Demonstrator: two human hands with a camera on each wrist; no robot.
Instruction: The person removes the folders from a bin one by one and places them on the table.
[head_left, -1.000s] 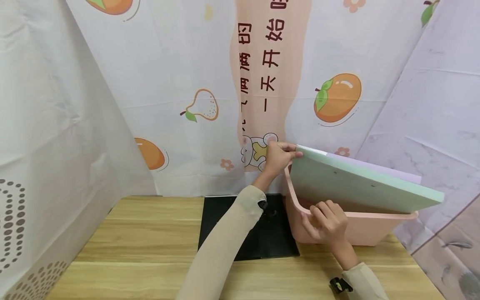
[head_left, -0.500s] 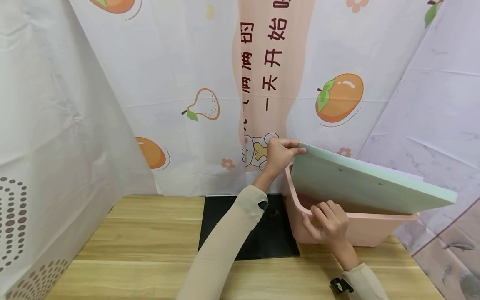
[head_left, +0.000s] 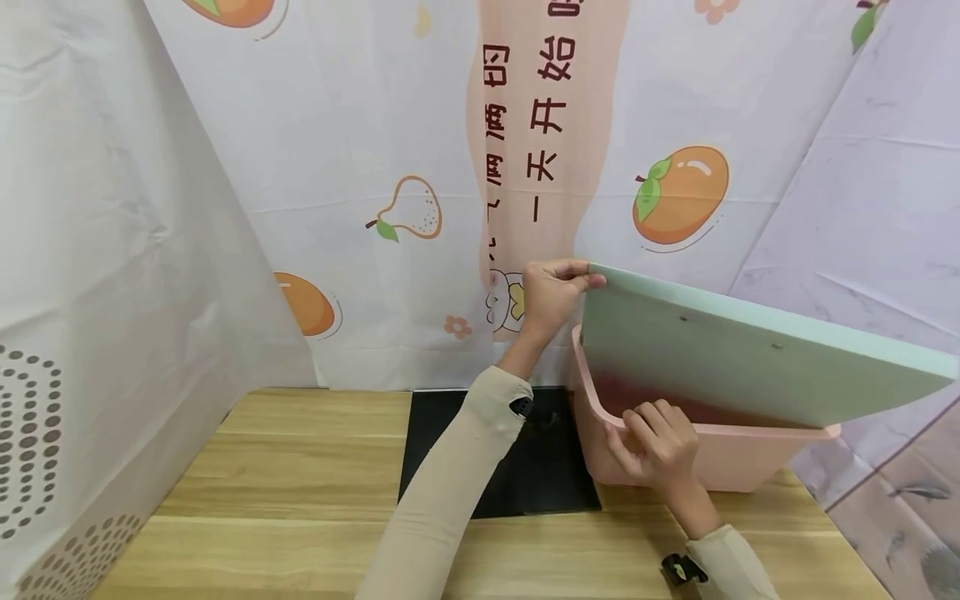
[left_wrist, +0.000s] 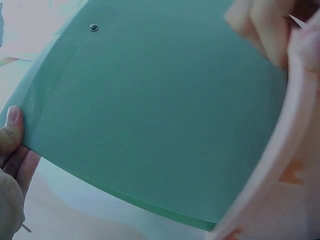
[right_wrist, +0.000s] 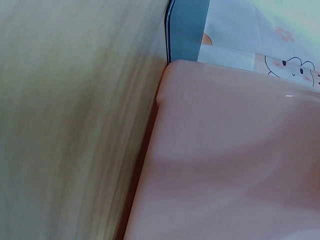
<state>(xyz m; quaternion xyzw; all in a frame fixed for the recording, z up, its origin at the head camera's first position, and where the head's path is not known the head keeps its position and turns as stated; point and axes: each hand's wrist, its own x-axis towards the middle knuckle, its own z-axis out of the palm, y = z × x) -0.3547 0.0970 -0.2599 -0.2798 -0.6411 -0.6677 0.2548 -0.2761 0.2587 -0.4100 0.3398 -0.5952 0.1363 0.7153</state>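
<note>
My left hand (head_left: 551,300) pinches the upper left corner of a mint-green file folder (head_left: 720,350) between thumb and fingers. The folder stands tilted, with its lower part inside a pink plastic bin (head_left: 705,462) and its right end reaching out past the rim. Two small metal rivets show on its face, and in the left wrist view the folder (left_wrist: 165,115) fills the middle. At the bin's near left corner my right hand (head_left: 660,446) grips the rim with curled fingers. The right wrist view holds mainly the bin's outer wall (right_wrist: 225,150). Inside, the bin's contents are hidden.
A flat black panel (head_left: 536,479) lies on the wooden table (head_left: 300,467), left of the bin and partly under my left forearm. Behind the table hangs a fruit-printed curtain (head_left: 360,292); a pale curtain (head_left: 885,208) closes off the right side.
My left hand has risen slightly, lifting the folder higher and further right out of the bin. The lilac thing behind the folder is now hidden. My right hand stays on the rim.
</note>
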